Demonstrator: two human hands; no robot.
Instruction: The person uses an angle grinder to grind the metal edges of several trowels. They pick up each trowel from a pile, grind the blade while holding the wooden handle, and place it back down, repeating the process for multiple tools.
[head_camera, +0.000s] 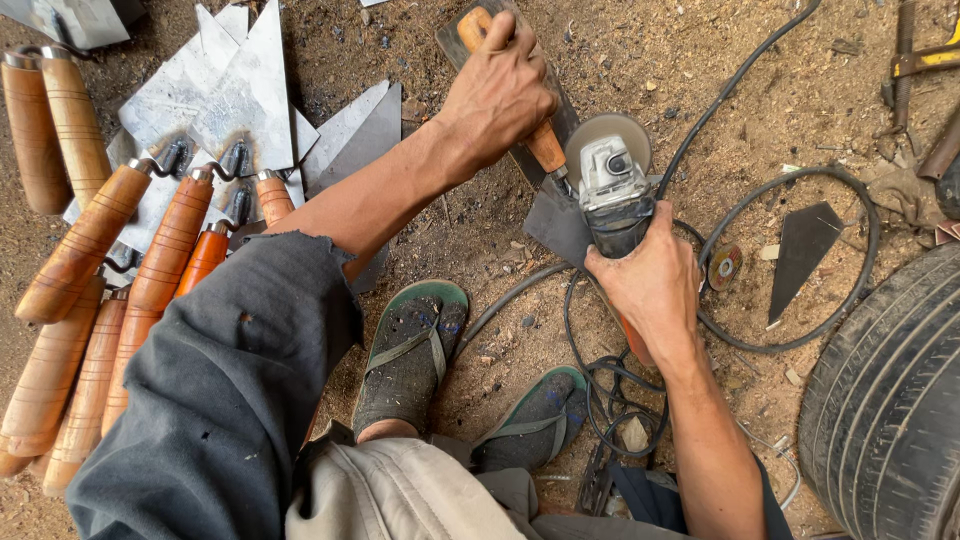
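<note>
Bare dirt floor (480, 230), sandy brown, strewn with sawdust, grit and small scraps. Darker, soot-stained ground (330, 60) toward upper left. Worn rubber tyre (890, 400) at right edge, tread ribbed. Rusty metal bars (915, 60) at upper right. Flat, even daylight, soft shadows only.

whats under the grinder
A dark trowel blade lies under the grinder, on sandy ground. The disc and right hand cover where they meet.

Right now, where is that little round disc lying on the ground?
In the head view, the small round disc lies on the dirt just right of the right hand gripping the angle grinder, inside the black cable loop, beside a dark triangular blade.
</note>
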